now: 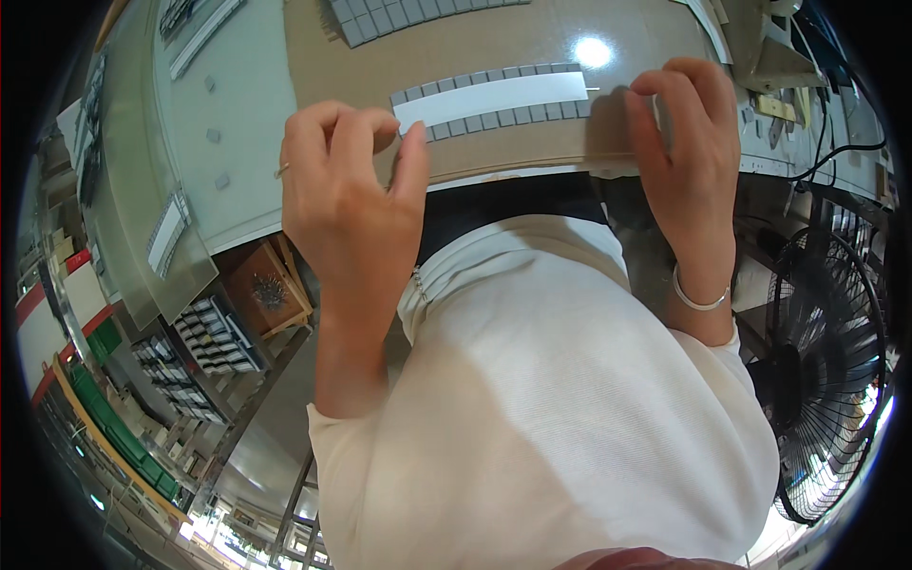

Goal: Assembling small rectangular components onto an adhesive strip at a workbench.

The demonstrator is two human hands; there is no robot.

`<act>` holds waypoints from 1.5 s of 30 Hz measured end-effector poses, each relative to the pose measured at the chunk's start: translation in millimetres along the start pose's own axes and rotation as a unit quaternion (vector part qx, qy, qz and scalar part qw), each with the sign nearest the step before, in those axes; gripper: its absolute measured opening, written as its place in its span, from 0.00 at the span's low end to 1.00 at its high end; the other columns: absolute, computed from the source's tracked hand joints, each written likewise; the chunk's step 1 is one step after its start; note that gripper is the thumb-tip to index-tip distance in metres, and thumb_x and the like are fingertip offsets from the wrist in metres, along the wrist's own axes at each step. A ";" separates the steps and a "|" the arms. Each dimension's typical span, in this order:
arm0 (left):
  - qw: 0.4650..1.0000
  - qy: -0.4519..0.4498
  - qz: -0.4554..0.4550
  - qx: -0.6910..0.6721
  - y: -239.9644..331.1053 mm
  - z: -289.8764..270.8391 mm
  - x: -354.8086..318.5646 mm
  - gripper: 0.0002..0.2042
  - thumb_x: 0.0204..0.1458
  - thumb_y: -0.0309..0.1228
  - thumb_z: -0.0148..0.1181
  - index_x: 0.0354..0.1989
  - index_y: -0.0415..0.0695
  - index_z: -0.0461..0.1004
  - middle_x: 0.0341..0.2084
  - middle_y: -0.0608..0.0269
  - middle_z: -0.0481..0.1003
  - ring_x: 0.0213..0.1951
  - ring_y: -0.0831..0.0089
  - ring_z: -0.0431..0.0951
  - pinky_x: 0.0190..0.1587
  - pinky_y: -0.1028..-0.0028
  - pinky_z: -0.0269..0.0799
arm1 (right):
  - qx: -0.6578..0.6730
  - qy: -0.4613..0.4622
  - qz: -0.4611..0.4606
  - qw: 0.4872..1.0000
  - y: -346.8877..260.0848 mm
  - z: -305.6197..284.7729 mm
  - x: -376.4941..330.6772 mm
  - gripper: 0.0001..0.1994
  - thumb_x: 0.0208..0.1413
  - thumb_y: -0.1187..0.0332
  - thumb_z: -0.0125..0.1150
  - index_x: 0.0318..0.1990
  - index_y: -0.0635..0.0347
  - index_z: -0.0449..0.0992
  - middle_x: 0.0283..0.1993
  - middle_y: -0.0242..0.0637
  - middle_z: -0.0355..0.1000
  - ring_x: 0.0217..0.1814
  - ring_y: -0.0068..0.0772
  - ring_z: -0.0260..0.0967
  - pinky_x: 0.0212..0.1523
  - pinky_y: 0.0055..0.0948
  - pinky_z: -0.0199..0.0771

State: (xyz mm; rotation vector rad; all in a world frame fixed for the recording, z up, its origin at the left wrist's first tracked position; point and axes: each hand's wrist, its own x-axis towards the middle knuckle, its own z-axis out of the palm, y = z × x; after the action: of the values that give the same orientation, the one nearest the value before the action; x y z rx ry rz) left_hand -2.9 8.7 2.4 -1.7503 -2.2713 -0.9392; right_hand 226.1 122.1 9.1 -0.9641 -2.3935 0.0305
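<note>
On the brown board (532,38) lies a long white strip (494,100). Rows of small grey square blocks run along both of its long edges. A thin light pin-like piece (593,89) sticks out at the strip's right end. My left hand (351,180) is at the left end, its thumb and index finger apart, with nothing seen between them. To the right of the strip is my right hand (693,142), its thumb and index fingertips drawn together in a pinch. What they hold, if anything, is too small to tell.
A larger sheet of grey blocks (418,17) lies at the far side. Loose grey blocks (213,136) and a second, shorter strip (169,233) are on the left. A black fan (826,370) stands at right, near cables (841,150). A wooden stool (271,290) is below the table.
</note>
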 end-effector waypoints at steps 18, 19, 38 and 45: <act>0.987 -0.094 0.059 0.119 2.7 -6.8 -30.0 0.16 0.51 0.40 0.65 0.50 0.61 0.81 0.60 0.63 0.68 0.64 0.59 0.62 0.65 0.46 0.44 | -0.062 -0.187 -0.071 0.978 4.8 -9.7 -19.9 0.32 0.61 0.35 0.43 0.65 0.39 0.71 0.76 0.41 0.52 0.78 0.52 0.43 0.74 0.53 0.36; 0.986 -0.094 0.055 0.126 -1.2 -9.5 -31.8 0.16 0.51 0.40 0.65 0.50 0.61 0.81 0.60 0.63 0.68 0.64 0.59 0.62 0.65 0.46 0.44 | -0.045 -0.185 -0.073 0.979 7.0 -8.4 -19.5 0.31 0.61 0.35 0.43 0.65 0.39 0.71 0.76 0.40 0.52 0.78 0.52 0.43 0.75 0.52 0.36; 0.603 -0.060 -0.507 -0.614 3.2 -12.2 -77.6 0.11 0.60 0.27 0.57 0.48 0.35 0.75 0.41 0.52 0.80 0.43 0.65 0.82 0.47 0.67 0.78 | 0.249 -0.233 -0.085 0.936 -21.4 -4.4 10.5 0.30 0.63 0.41 0.47 0.54 0.59 0.78 0.72 0.49 0.56 0.78 0.61 0.42 0.72 0.54 0.44; 0.758 0.096 -0.408 -0.499 -61.8 -83.3 -59.8 0.09 0.58 0.28 0.61 0.43 0.35 0.76 0.32 0.54 0.81 0.32 0.69 0.84 0.33 0.73 0.80 | 0.209 -0.150 -0.084 0.963 -36.1 2.8 24.3 0.34 0.66 0.39 0.37 0.60 0.58 0.74 0.72 0.47 0.58 0.78 0.55 0.44 0.74 0.53 0.43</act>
State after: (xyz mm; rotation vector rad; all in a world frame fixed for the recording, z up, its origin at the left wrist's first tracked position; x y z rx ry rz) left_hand -62.0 -94.3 17.4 -0.5257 -2.5282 -2.7116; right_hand 187.6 111.6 26.5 -0.5870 -2.5800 0.6351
